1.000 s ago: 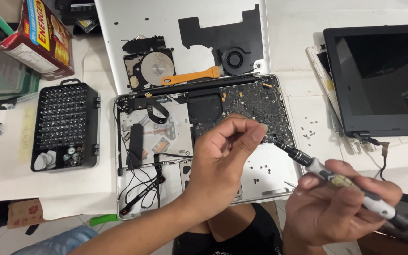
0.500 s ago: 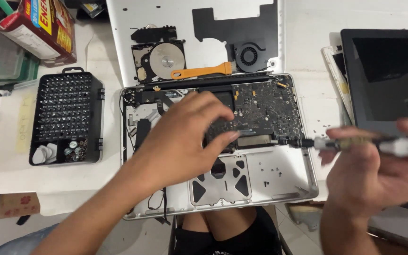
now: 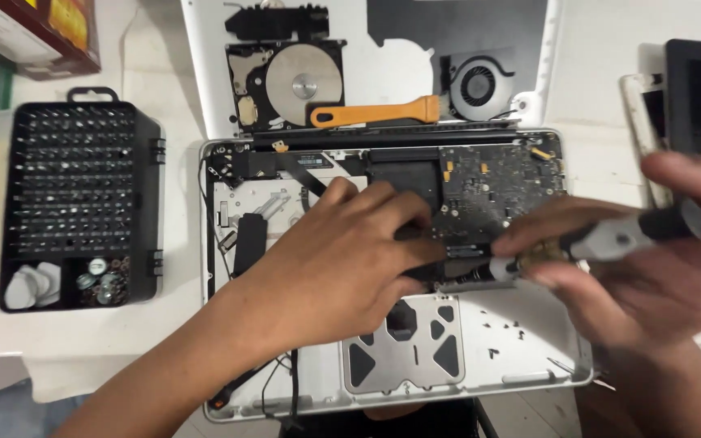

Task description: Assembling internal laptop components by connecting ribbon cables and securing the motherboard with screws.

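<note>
The electric screwdriver (image 3: pixel 610 237) is gripped by the right hand (image 3: pixel 659 259), fingers wrapped around it; the left hand (image 3: pixel 342 259) lies fingers-spread on the circuit board (image 3: pixel 496 191). The tip is best kept square and steadied.

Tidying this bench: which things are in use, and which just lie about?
In use: left hand on opened silver laptop base; right hand holding grey-handled screwdriver.
Lying about: orange plastic pry tool, black screwdriver-bit case, round black fan.
</note>
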